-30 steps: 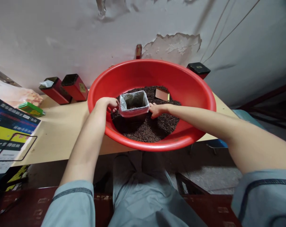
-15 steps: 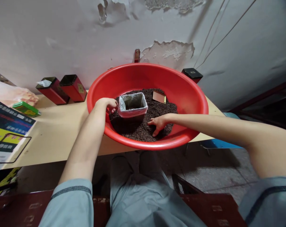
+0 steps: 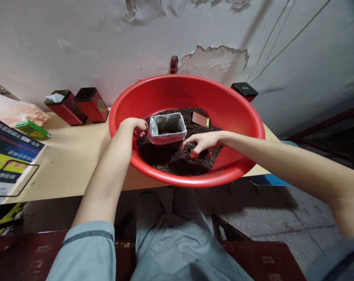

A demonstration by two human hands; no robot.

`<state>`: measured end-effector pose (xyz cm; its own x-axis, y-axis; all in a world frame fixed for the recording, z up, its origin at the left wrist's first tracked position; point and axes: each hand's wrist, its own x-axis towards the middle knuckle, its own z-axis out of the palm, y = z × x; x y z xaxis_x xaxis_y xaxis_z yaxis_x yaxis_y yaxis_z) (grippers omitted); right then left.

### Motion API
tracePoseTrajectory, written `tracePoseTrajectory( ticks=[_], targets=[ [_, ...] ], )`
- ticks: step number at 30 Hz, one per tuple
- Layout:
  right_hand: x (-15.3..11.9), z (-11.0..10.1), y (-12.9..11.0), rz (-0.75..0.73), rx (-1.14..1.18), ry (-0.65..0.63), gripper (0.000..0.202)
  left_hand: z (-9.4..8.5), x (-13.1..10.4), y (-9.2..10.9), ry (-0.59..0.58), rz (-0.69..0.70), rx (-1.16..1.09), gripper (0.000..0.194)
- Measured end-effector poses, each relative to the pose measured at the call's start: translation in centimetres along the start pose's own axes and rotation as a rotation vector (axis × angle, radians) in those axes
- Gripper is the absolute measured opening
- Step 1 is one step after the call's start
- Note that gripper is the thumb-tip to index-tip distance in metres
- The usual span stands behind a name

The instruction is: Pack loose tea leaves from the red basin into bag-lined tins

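Note:
In the large red basin [image 3: 251, 128] lies a heap of dark loose tea leaves [image 3: 177, 166]. A box-shaped tin [image 3: 167, 128], lined with a clear plastic bag folded over its rim, stands open in the heap. My left hand [image 3: 137, 127] is closed at the tin's left side, its fingers curled against the edge; the fingertips are partly hidden. To the right of the tin, my right hand [image 3: 202, 142] is cupped around a clump of leaves, just above the heap. Behind it rests a small flat tin lid [image 3: 200, 118], pinkish on its upper face.
Two open red tins [image 3: 66, 107] stand left of the basin, one with plastic poking out. A dark-topped tin [image 3: 244, 91] is behind at the right. On the table [image 3: 74, 156] are a green packet [image 3: 33, 129] and a printed box [image 3: 11, 156]. A peeling wall rises behind.
My right hand has lifted from the leaves and curled around a clump, nearer the tin. The left hand stays at the tin's side. The view has shifted slightly.

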<state>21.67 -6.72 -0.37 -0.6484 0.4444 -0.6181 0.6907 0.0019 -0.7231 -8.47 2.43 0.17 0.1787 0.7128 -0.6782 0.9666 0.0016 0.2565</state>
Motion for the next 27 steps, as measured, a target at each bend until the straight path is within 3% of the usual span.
tracePoseTrajectory(
  ticks=[3, 7, 12, 19, 23, 27],
  targets=[
    [-2.1, -1.5, -2.7, 0.019, 0.114, 0.024, 0.064, 0.0, 0.1, -0.1, -0.001, 0.003, -0.011, 0.046],
    [-3.9, -4.2, -6.7, -0.056, 0.065, 0.159, 0.057, 0.1, 0.4, -0.3, -0.011, 0.001, -0.047, 0.03],
    [-2.1, -6.6, -10.6, -0.164, -0.16, 0.354, 0.04, 0.1, 0.5, -0.2, -0.005, -0.029, -0.045, 0.037],
    [2.0, -5.7, -12.9, -0.221, -0.591, 0.633, 0.034, -0.1, 0.0, -0.2, -0.033, -0.014, -0.021, 0.042],
    [1.5, -4.4, -13.8, -0.209, -0.708, 0.721, 0.029, -0.1, 0.2, -0.2, -0.02, -0.014, -0.006, 0.039],
    [-0.6, -4.5, -13.3, -0.245, -0.652, 0.742, 0.027, 0.0, 0.4, -0.3, -0.007, 0.0, -0.013, 0.04]
  ],
)
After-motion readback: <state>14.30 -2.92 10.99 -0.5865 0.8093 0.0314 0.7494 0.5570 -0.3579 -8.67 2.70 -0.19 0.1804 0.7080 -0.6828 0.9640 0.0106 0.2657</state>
